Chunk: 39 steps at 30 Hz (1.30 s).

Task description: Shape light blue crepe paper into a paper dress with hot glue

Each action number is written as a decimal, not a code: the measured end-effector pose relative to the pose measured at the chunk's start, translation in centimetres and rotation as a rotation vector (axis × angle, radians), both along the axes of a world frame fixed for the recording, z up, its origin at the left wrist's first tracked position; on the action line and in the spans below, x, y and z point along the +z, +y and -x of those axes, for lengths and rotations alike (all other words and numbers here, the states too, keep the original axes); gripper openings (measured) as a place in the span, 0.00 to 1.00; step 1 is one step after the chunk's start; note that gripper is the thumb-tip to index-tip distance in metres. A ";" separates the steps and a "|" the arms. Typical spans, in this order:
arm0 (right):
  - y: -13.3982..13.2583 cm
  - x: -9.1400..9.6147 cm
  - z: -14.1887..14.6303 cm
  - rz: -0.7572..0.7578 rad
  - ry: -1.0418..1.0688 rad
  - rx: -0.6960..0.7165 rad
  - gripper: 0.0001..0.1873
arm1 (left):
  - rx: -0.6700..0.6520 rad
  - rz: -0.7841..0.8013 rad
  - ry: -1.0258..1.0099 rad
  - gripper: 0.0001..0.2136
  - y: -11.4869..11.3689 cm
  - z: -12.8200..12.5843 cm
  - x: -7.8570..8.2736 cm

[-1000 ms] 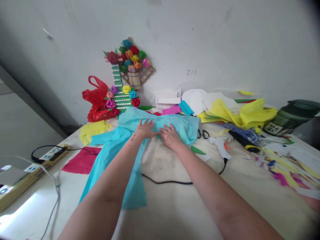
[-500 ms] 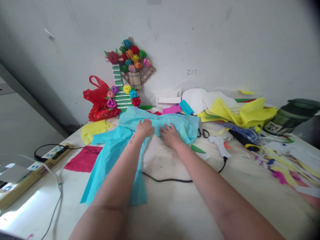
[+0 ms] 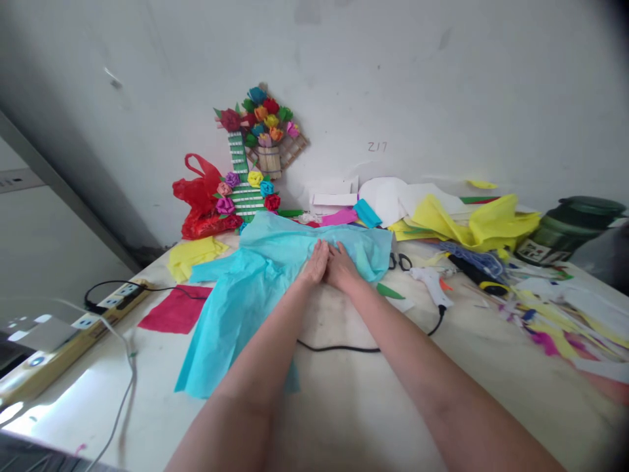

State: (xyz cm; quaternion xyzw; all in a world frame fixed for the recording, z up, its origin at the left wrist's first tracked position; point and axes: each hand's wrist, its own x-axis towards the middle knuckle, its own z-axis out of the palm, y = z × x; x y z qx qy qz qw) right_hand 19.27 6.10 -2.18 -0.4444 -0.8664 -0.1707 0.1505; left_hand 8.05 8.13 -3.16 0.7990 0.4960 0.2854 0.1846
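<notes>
A large crumpled sheet of turquoise tissue paper [image 3: 248,282] lies across the middle of the table. My left hand [image 3: 316,262] and my right hand [image 3: 341,265] rest side by side on its near edge, touching each other, fingers stretched flat and pressing the paper down. Neither hand holds anything. Both forearms reach in from the bottom of the view.
A paper-flower craft [image 3: 258,154] and a red plastic bag [image 3: 201,200] stand at the wall. Scissors [image 3: 399,262], a white glue gun [image 3: 432,283] with its black cord, yellow paper [image 3: 472,223], a dark green jar [image 3: 572,229] and scraps lie right. A power strip [image 3: 105,305] and red sheet [image 3: 174,310] lie left.
My left hand has slid right along the turquoise paper until it touches my right hand. The view has shifted slightly.
</notes>
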 end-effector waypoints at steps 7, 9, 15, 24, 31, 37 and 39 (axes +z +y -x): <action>-0.1 -0.1 0.3 -0.029 0.020 -0.025 0.24 | 0.025 -0.063 0.234 0.22 -1.0 -0.3 0.2; -0.1 -0.1 0.2 -0.010 0.027 -0.020 0.23 | 0.030 -0.086 0.317 0.22 -1.6 -0.1 0.4; -0.6 0.2 -0.3 -0.007 0.064 0.005 0.19 | 0.111 -0.055 0.410 0.23 -1.9 1.6 1.4; -0.6 0.2 -0.5 -0.020 0.112 0.020 0.18 | 0.317 -0.234 0.457 0.19 -2.7 2.5 2.2; -0.7 0.3 -0.5 -0.019 0.156 0.059 0.18 | 0.256 -0.391 0.543 0.18 -4.0 1.6 2.2; -0.8 0.3 -0.5 -0.023 0.155 0.064 0.17 | 0.247 -0.400 0.553 0.20 -4.1 1.6 2.0; -0.8 0.3 -0.5 -0.031 0.155 0.059 0.17 | 0.290 -0.395 0.522 0.21 -3.9 1.6 2.0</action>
